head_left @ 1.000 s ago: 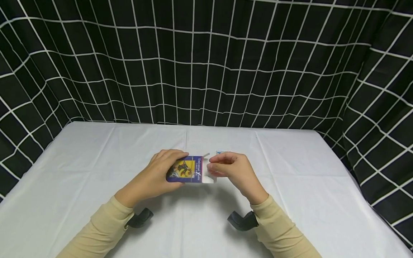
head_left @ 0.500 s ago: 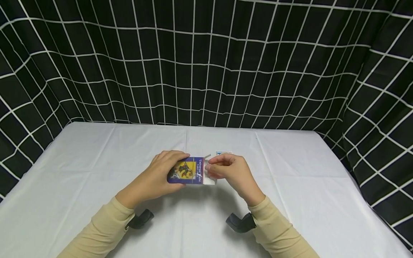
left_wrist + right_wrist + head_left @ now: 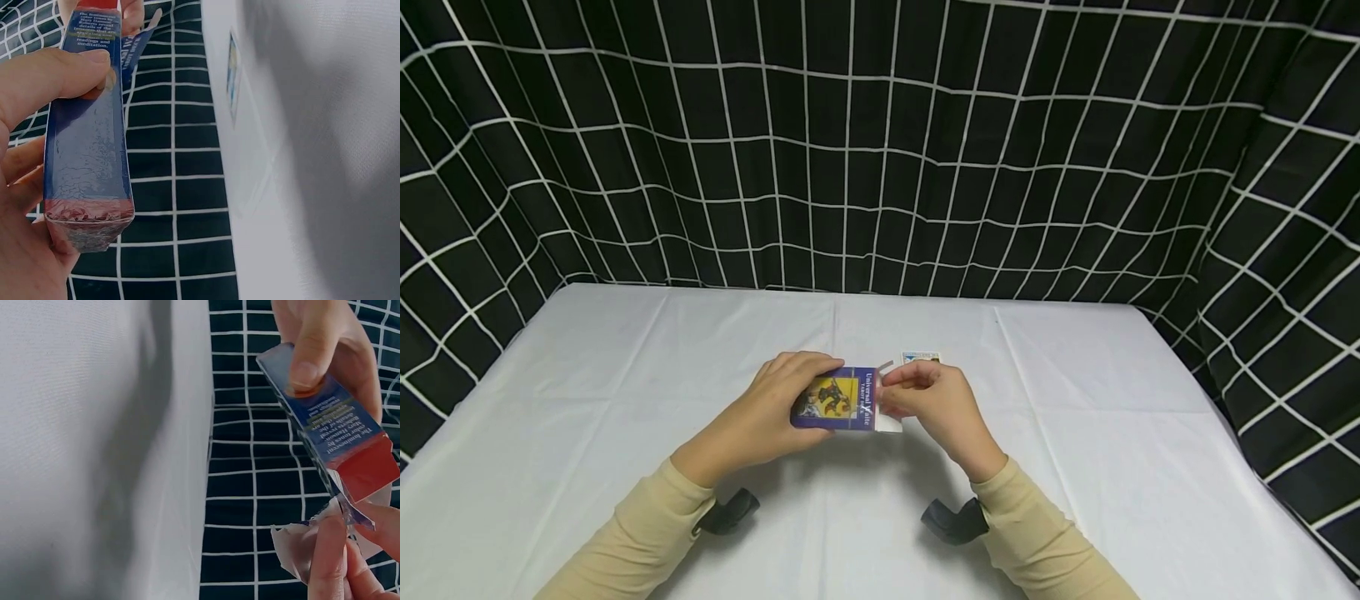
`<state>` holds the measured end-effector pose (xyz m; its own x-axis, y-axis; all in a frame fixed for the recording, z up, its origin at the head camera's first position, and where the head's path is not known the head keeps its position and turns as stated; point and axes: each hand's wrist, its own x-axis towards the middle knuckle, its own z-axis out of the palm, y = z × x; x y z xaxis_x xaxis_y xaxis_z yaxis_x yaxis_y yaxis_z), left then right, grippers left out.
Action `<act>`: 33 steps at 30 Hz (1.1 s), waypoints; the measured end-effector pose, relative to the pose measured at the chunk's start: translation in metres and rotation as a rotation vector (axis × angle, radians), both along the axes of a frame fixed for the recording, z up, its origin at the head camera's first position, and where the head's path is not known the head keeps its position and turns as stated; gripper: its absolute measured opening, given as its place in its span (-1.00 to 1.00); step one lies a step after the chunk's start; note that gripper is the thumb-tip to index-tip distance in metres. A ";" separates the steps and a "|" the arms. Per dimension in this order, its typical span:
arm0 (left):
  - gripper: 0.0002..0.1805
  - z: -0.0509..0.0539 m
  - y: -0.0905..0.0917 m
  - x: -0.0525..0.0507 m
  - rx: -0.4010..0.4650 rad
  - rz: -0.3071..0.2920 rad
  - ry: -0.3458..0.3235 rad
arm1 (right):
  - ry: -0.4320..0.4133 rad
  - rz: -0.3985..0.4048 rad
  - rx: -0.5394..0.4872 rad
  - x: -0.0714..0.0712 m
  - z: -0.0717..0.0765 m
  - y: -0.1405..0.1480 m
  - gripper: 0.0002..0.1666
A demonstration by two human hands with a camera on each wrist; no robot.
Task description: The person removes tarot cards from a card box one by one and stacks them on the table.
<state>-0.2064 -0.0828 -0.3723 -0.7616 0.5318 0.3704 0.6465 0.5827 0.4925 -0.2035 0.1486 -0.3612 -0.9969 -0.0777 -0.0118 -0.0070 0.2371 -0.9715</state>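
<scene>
Blue box stays gripped by left fingers; right fingers, pinching its flap, have edged closer

Black, white-gridded curtains are hanging at the back and both sides. A creased white tablecloth is spreading before them, catching soft shadows.
</scene>
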 end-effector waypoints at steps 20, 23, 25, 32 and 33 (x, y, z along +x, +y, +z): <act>-0.20 0.002 -0.002 -0.001 -0.011 0.010 0.021 | -0.006 0.023 0.020 -0.003 0.008 0.010 -0.60; -0.20 0.002 -0.003 -0.001 -0.013 0.011 0.024 | 0.009 0.036 0.031 -0.003 0.009 0.013 -0.60; -0.19 0.002 -0.003 -0.001 -0.014 0.011 0.024 | 0.014 0.045 0.040 -0.004 0.010 0.015 -0.60; -0.19 0.002 -0.004 -0.001 -0.020 0.019 0.029 | 0.014 0.068 0.048 -0.005 0.014 0.022 -0.61; -0.19 0.002 -0.004 -0.001 -0.022 0.020 0.030 | 0.010 0.070 0.048 -0.005 0.014 0.023 -0.61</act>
<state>-0.2077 -0.0867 -0.3701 -0.7608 0.5251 0.3814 0.6489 0.6057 0.4605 -0.2082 0.1719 -0.3469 -0.9892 -0.1467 -0.0068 -0.0352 0.2820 -0.9588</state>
